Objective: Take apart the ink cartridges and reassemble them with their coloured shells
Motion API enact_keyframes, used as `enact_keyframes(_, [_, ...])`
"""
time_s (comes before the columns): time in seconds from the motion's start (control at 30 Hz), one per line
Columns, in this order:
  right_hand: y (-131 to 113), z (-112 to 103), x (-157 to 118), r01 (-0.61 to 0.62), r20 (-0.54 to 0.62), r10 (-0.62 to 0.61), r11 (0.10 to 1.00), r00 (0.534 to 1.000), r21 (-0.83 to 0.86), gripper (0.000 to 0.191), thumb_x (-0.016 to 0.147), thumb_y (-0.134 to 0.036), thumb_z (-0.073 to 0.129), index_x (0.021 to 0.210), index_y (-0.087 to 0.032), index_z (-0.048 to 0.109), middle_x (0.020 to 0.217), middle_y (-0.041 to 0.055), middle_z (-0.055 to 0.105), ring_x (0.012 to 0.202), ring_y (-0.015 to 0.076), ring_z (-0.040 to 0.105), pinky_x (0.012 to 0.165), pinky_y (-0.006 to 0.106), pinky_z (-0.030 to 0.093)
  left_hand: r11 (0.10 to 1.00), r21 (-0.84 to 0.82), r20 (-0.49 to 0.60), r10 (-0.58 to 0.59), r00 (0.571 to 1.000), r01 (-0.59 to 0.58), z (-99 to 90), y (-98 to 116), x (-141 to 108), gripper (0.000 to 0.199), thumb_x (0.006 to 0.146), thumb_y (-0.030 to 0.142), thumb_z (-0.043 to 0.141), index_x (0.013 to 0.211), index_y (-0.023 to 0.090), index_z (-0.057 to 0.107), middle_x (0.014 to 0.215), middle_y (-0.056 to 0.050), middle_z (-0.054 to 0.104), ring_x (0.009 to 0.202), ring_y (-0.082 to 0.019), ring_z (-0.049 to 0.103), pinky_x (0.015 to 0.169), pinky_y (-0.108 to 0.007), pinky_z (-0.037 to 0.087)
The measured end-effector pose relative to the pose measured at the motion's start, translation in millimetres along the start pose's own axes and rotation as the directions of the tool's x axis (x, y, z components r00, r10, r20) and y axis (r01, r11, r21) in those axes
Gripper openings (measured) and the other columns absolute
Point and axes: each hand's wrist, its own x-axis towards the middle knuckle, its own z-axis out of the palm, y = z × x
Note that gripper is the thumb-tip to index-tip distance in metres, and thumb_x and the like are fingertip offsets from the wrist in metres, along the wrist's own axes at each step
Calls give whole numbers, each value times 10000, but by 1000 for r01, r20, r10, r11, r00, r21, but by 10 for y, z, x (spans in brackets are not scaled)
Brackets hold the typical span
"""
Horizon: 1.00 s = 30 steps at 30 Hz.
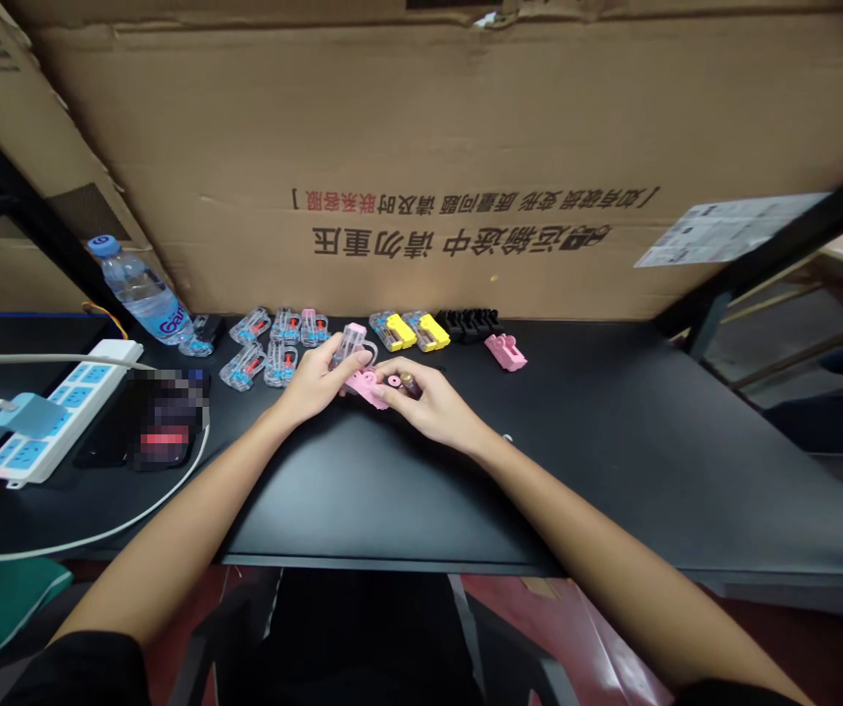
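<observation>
There were five grouped clear pieces [281, 365], two yellow-and-clear pieces [427, 333], two pink housings [506, 353] counting the one held, one bottle [143, 294], one power strip [61, 417] and two hands [315, 377].

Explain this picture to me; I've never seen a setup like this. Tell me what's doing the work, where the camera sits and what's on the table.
No machine here: a person works with two bare hands, filmed by a camera worn on the head, looking forward and down. The left hand holds a clear piece with a pink top; the right hand grips a pink part. On the black table lie similar clear pieces, two yellow-and-clear pieces, black parts and a loose pink piece. Off left are a bottle and a power strip.
</observation>
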Motion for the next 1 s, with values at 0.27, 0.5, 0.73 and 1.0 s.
enact_keyframes(0.27, [-69,3,8,-88,-50,95,987,994,137,308,1011,-513,672,1026,-206,686,864,21,672,736,170,568,710,306,466,998,-69,30,2,1000,0,-7,68,-22,479,1005,666,666,942,195,612,767,16,590,586,-112,563,530,-230,478])
enact_keyframes(0.5, [-125,-11,-2,-138,122,139,990,983,-15,450,998,-459,571,637,-219,452,608,-49,365,590,117,328,596,299,293,993,58,51,96,994,-99,15,175,-64,471,990,652,685,895,197,614,703,34,561,614,-122,521,570,-246,411])
enact_keyframes(0.73, [-160,-22,-22,-118,96,126,989,987,-88,414,952,-362,511,603,-231,331,600,-52,274,581,107,257,596,312,248,964,227,-89,165,982,-141,-29,137,-61,435,1009,639,675,938,214,611,753,11,648,634,-142,568,620,-272,441])
enact_keyframes(1.0, [-27,-663,38,-153,-209,61,876,976,-457,375,922,-390,556,597,-204,556,588,8,514,594,151,452,601,313,309,865,500,-80,-12,997,51,-142,172,-63,516,1046,465,628,1519,284,527,893,-3,738,678,-193,688,739,-315,524])
